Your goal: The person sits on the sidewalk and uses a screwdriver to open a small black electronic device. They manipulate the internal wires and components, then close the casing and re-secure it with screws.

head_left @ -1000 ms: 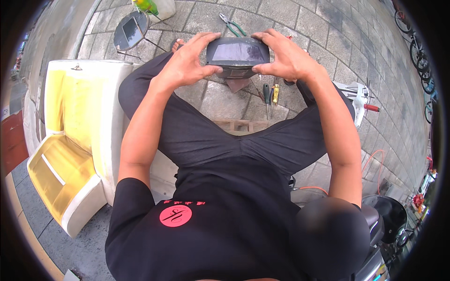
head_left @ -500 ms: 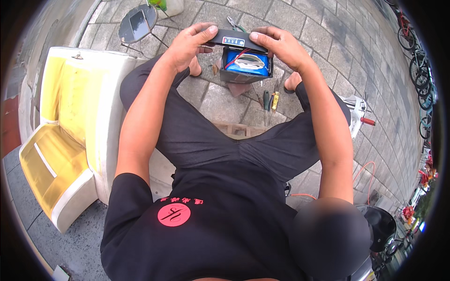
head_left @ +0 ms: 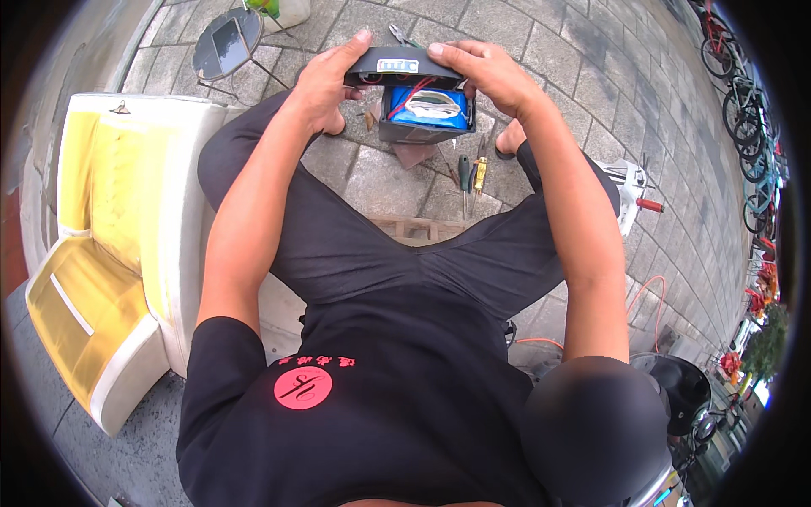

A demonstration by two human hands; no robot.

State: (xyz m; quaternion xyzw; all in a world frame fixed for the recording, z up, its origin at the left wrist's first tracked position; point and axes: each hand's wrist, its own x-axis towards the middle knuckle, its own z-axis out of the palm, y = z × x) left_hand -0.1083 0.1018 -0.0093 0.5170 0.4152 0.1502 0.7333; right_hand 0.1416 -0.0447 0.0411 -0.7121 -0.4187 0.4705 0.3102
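My left hand [head_left: 336,80] and my right hand [head_left: 481,72] grip opposite ends of a black lid [head_left: 405,59] with a small indicator panel, thumbs on top. Below it stands an open black box [head_left: 405,133] holding a blue wrapped battery pack [head_left: 437,118]; red wires [head_left: 404,99] run between lid and box. Between my legs on the paving lie a green-handled screwdriver [head_left: 464,173] and a yellow-handled screwdriver [head_left: 480,176]. Pliers [head_left: 401,36] lie beyond the lid, partly hidden.
A yellow-and-white padded seat [head_left: 118,203] is at my left, a small round stand [head_left: 215,38] at upper left. A white metal piece with a red grip [head_left: 649,205], an orange hose [head_left: 541,341] and a row of bicycles [head_left: 743,127] are at my right.
The lid has come up off the box, exposing the blue pack and wires. In the last half second both hands shifted slightly left and upward with the lid.
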